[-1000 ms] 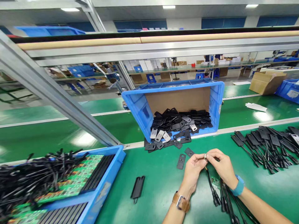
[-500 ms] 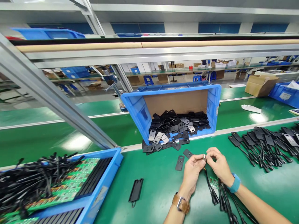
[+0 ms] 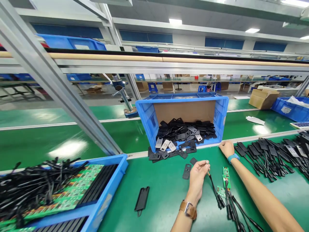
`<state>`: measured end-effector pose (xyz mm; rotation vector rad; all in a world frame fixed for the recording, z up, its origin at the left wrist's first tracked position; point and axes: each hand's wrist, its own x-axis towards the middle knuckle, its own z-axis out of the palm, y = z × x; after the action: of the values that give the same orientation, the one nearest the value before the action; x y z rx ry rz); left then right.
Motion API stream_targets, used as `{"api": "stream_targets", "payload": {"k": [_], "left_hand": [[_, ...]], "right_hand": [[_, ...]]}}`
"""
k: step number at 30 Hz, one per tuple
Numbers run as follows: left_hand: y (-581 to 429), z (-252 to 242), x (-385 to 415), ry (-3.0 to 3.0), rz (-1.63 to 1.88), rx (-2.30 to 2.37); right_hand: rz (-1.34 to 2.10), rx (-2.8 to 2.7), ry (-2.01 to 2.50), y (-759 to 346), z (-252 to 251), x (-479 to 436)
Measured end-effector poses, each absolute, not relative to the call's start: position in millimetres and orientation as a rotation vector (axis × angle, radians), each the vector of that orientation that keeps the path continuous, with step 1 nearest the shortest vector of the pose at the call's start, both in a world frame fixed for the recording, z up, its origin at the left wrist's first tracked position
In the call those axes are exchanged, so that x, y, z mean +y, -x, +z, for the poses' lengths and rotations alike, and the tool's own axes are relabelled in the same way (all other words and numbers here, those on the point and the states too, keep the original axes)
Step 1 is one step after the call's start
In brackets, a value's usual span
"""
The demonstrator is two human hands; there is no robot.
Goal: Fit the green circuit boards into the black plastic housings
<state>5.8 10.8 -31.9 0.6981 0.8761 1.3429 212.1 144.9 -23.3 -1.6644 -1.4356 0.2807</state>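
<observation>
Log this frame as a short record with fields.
Left hand: pinching a small shiny part, black cable hanging below
Right hand: curled near the blue bin's lower right corner; unclear whether holding anything
Bin opening: toward the person; black plates inside and in front
Between forearms: green circuit board, cable bundle
Left side: blue tray with boards, cords

We pinch a small part [image 3: 207, 162] with trailing black cables [image 3: 214, 191] in our left hand [image 3: 198, 175], while our right hand [image 3: 226, 149] curls near the lower right corner of a blue bin [image 3: 146, 117] holding black plates [image 3: 187, 131]. Between our arms, green circuit boards [image 3: 226, 174] lie on the tabletop [image 3: 169, 203], and left of us sits a blue tray [image 3: 106, 196] near a black casing [image 3: 142, 198].
</observation>
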Motion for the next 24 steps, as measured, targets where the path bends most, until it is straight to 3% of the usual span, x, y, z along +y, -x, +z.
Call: {"api": "stream_targets", "payload": {"k": [5, 9, 12, 19, 24], "left_hand": [[0, -24, 11, -0.603, 1.378, 0.800], [1, -21, 13, -0.526, 1.485, 0.781], [-1, -19, 12, -0.533, 1.536, 0.835], [4, -8, 7, -0.762, 1.340, 0.979], [12, -3, 2, -0.885, 1.198, 0.998]], "right_hand": [[0.301, -1.553, 1.575, -181, -16, 96], [0.680, -1.880, 1.279, -144, -20, 29], [0.632, -1.982, 1.274, -132, -24, 1], [0.435, -2.006, 1.043, -155, -28, 8], [0.606, -2.054, 0.896, -162, -26, 11]]}}
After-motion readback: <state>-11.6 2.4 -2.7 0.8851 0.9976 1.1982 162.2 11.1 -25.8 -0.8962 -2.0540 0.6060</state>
